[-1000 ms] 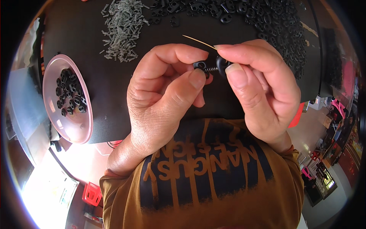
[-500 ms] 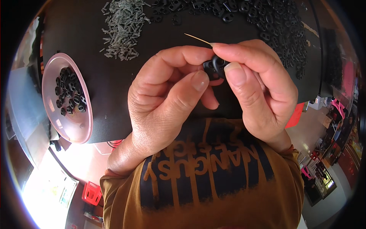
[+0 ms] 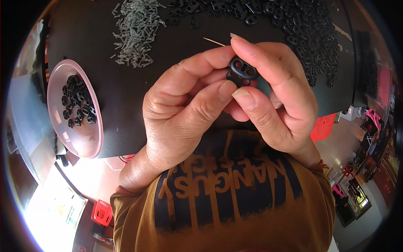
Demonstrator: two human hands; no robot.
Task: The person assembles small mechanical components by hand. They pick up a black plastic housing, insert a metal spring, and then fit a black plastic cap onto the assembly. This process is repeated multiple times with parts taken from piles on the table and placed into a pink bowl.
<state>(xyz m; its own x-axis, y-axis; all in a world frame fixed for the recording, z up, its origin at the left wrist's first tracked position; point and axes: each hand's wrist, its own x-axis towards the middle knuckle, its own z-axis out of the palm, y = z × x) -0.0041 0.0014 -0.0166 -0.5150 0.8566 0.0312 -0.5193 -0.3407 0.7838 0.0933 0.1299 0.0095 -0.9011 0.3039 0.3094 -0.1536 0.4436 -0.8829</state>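
Observation:
My left hand (image 3: 180,105) pinches a black plastic cord lock (image 3: 242,72) between thumb and fingers. The two round holes of the cord lock face up toward me. Close around its right side is my right hand (image 3: 279,96), forefinger and thumb spread apart; whether they touch the piece is hard to tell. Beyond the left fingertips a thin pale stick like a toothpick (image 3: 213,41) shows, its other end hidden behind the fingers.
A heap of small metal springs (image 3: 136,33) lies at the far left of the dark table (image 3: 121,126). Many black plastic parts (image 3: 312,42) spread across the far right. A pinkish clear bowl (image 3: 98,134) at left holds several black cord locks (image 3: 77,101).
The cord lock has turned so that its holes face up. My right thumb and forefinger have spread away from it, while my left hand has stayed nearly in place.

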